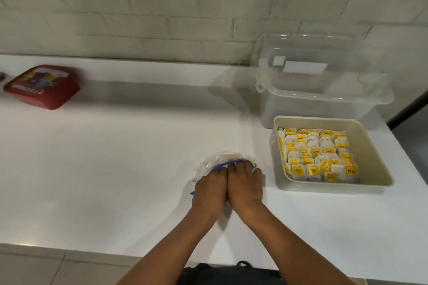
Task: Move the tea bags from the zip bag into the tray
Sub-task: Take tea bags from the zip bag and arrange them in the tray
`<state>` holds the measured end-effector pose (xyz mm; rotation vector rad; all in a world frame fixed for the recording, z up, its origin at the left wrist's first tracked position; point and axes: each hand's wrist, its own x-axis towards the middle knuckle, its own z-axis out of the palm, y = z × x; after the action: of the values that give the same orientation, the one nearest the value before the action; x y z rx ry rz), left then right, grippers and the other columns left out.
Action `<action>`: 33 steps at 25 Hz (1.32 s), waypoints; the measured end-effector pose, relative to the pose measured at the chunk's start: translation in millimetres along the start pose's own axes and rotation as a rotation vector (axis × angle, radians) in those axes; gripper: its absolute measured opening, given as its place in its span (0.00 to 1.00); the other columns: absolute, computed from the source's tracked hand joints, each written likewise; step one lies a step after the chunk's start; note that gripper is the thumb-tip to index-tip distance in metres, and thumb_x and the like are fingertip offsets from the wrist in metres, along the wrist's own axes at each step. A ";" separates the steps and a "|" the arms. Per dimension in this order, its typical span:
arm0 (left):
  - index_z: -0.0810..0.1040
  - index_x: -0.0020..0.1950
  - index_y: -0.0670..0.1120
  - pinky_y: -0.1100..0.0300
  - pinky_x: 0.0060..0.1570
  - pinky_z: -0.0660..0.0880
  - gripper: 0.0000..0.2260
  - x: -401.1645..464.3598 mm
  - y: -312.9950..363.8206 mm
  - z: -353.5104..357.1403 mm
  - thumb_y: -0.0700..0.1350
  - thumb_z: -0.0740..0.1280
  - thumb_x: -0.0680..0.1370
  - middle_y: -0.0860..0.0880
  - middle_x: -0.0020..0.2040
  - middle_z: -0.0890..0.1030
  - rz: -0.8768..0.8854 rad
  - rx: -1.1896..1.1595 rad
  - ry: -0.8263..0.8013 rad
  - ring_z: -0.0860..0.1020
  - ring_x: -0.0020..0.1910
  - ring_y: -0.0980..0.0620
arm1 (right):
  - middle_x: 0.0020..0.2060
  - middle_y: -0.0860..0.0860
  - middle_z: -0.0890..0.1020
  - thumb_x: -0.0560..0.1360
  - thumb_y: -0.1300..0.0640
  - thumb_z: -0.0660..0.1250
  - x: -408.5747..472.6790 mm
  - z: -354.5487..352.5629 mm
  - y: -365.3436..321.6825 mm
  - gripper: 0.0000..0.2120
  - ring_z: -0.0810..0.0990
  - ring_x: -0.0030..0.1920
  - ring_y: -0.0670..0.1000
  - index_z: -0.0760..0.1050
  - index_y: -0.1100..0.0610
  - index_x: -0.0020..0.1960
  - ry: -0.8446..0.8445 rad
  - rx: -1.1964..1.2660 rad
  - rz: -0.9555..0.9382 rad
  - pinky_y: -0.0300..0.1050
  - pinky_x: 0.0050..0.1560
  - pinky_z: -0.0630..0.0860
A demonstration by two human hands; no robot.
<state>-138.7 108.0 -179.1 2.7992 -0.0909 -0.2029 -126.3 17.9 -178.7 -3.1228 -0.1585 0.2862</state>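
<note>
Head view looks down on a white counter (115, 157) set against a white brick wall (162, 7). At the back right stands a clear plastic storage box (324, 90) with a clear lid leaning behind it. Just in front of that box sits the beige tray (372, 152), touching or nearly touching it, and packed with rows of tea bags (317, 155) bearing yellow tags; a strip along the tray's right side is bare. Far off at the back left lies a red lidded container (44, 87) with a printed label.

Near the counter's middle, just left of the tray, the clear zip bag (215, 161) with its blue zip strip lies crumpled on the surface. Both hands rest on it side by side, touching each other. The left hand (208, 188) presses palm down with fingers curled over the blue strip. The right hand (245, 188) does likewise, its fingertips gripping the bag's edge. Whether any tea bags remain inside cannot be told.
</note>
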 end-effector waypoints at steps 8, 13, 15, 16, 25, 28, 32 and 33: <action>0.81 0.45 0.51 0.58 0.39 0.76 0.06 7.6 -40.6 -12.8 0.46 0.65 0.77 0.54 0.36 0.82 0.024 -0.361 0.105 0.80 0.37 0.54 | 0.60 0.51 0.76 0.76 0.61 0.62 7.9 -4.6 2.2 0.17 0.74 0.63 0.56 0.70 0.52 0.65 0.010 0.080 -0.122 0.52 0.56 0.69; 0.82 0.45 0.51 0.55 0.42 0.80 0.07 8.4 -57.9 -39.0 0.44 0.65 0.79 0.53 0.32 0.82 -0.031 -0.530 0.121 0.82 0.32 0.56 | 0.59 0.52 0.76 0.77 0.61 0.60 19.5 -1.0 -3.1 0.14 0.76 0.61 0.55 0.75 0.52 0.60 0.044 0.073 -0.124 0.50 0.58 0.69; 0.83 0.46 0.51 0.54 0.43 0.82 0.08 5.0 -59.0 -52.7 0.44 0.65 0.80 0.51 0.34 0.83 -0.130 -0.776 0.066 0.84 0.34 0.51 | 0.56 0.51 0.78 0.76 0.62 0.60 21.7 -1.3 -1.7 0.13 0.78 0.57 0.56 0.77 0.52 0.57 0.099 0.104 -0.136 0.48 0.54 0.70; 0.84 0.47 0.51 0.53 0.45 0.82 0.09 2.6 -58.1 -58.8 0.44 0.65 0.80 0.50 0.38 0.84 -0.182 -0.928 0.021 0.84 0.36 0.49 | 0.53 0.51 0.80 0.76 0.62 0.60 22.3 -2.5 -0.2 0.12 0.80 0.55 0.56 0.78 0.51 0.55 0.123 0.110 -0.144 0.47 0.50 0.70; 0.84 0.55 0.50 0.52 0.60 0.77 0.11 -11.5 -48.7 -84.1 0.40 0.73 0.73 0.46 0.43 0.83 -0.181 -1.252 -0.186 0.84 0.48 0.44 | 0.38 0.45 0.86 0.77 0.57 0.67 5.9 -53.8 10.0 0.07 0.83 0.40 0.41 0.83 0.51 0.44 -0.019 1.176 0.048 0.33 0.42 0.74; 0.84 0.55 0.49 0.50 0.63 0.76 0.12 -11.3 -46.0 -87.7 0.37 0.72 0.74 0.43 0.48 0.86 -0.188 -1.224 -0.173 0.84 0.50 0.46 | 0.37 0.46 0.86 0.75 0.58 0.68 3.6 -67.1 15.0 0.06 0.84 0.40 0.46 0.84 0.52 0.42 -0.036 1.290 0.101 0.42 0.48 0.78; 0.84 0.55 0.46 0.52 0.59 0.78 0.10 -13.4 -40.4 -93.6 0.36 0.69 0.77 0.43 0.49 0.86 -0.172 -1.251 -0.115 0.85 0.49 0.45 | 0.32 0.43 0.83 0.75 0.60 0.69 -1.1 -81.9 26.0 0.06 0.78 0.33 0.39 0.84 0.54 0.44 -0.071 1.381 0.143 0.30 0.36 0.73; 0.84 0.54 0.45 0.51 0.56 0.79 0.07 -13.6 -38.9 -94.5 0.38 0.68 0.79 0.43 0.49 0.85 -0.169 -1.257 -0.085 0.85 0.48 0.45 | 0.31 0.42 0.82 0.76 0.61 0.68 -2.1 -85.1 29.0 0.06 0.77 0.31 0.37 0.84 0.54 0.44 -0.076 1.403 0.139 0.28 0.33 0.72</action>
<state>-136.3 176.3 -101.9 1.5422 0.1940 -0.2855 -109.9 -10.5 -94.9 -1.7295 0.1912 0.3125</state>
